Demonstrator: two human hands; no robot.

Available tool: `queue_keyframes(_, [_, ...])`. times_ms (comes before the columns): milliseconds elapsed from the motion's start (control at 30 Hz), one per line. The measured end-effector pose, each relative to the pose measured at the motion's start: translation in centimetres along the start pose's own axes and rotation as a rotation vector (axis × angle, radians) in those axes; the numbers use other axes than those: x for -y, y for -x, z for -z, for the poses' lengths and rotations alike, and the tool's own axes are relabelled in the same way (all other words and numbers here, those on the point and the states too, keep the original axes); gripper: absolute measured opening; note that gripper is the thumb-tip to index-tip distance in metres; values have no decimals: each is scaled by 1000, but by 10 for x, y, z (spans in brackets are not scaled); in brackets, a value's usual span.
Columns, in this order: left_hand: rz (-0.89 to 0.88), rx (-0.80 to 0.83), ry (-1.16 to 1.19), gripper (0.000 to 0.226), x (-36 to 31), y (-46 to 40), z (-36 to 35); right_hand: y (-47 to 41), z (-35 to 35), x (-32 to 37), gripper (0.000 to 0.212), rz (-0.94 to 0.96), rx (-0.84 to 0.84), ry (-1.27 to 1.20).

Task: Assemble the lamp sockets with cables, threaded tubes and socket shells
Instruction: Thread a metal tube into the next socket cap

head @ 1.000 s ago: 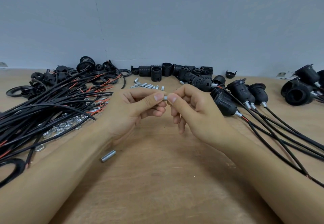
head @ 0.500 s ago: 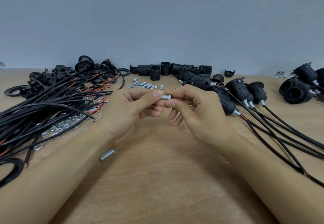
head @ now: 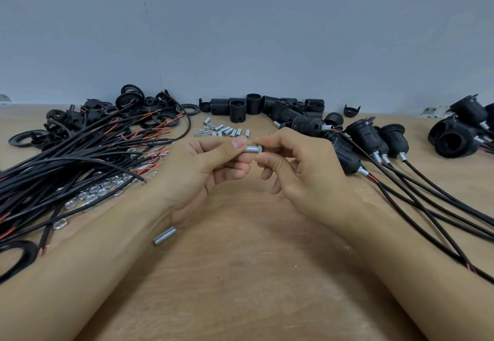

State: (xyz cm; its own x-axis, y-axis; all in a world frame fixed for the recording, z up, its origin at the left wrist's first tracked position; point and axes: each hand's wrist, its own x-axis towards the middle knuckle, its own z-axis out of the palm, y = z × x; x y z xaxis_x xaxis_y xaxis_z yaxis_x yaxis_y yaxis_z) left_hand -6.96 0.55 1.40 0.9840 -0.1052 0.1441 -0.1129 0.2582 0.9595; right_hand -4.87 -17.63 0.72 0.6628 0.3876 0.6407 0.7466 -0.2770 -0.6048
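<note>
Both hands meet above the middle of the wooden table (head: pixel 254 274). My left hand (head: pixel 205 169) pinches the left end of a short silver threaded tube (head: pixel 252 149) between thumb and fingers. My right hand (head: pixel 299 172) pinches the tube's right end, where a small nut sits. Another threaded tube (head: pixel 165 236) lies loose on the table below my left wrist. A bundle of black cables (head: pixel 66 164) with red wire ends lies at the left. Empty black socket shells (head: pixel 267 107) stand at the back.
Several assembled sockets with cables (head: pixel 374 143) lie at the right, their cables trailing toward the near right edge. More sockets (head: pixel 459 132) sit far right. Spare tubes (head: pixel 227 131), silver nuts (head: pixel 93 193) and black rings (head: pixel 24 140) lie at the left and back.
The tube between my fingertips shows more of its length now. My right fingers have shifted around its right end. Both hands stay in the same place.
</note>
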Motion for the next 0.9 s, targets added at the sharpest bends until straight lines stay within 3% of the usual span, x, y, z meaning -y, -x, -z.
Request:
queue_keyframes(133, [42, -13, -22, 24, 0, -1, 0, 1, -2, 1, 14, 16, -19, 55])
queue_keyframes(333, [-53, 20, -59, 18, 5, 0, 0, 0, 0, 2, 16, -89, 6, 93])
queue_keyframes(533, [-274, -41, -387, 13, 9, 2, -2, 0, 1, -3, 8, -199, 70, 80])
queue_keyframes(767, [-480, -118, -619, 14, 11, 4, -3, -7, -2, 3, 12, -503, 61, -594])
queue_keyframes(900, [-488, -118, -626, 15, 10, 4, -2, -7, 0, 0, 14, -594, 130, -678])
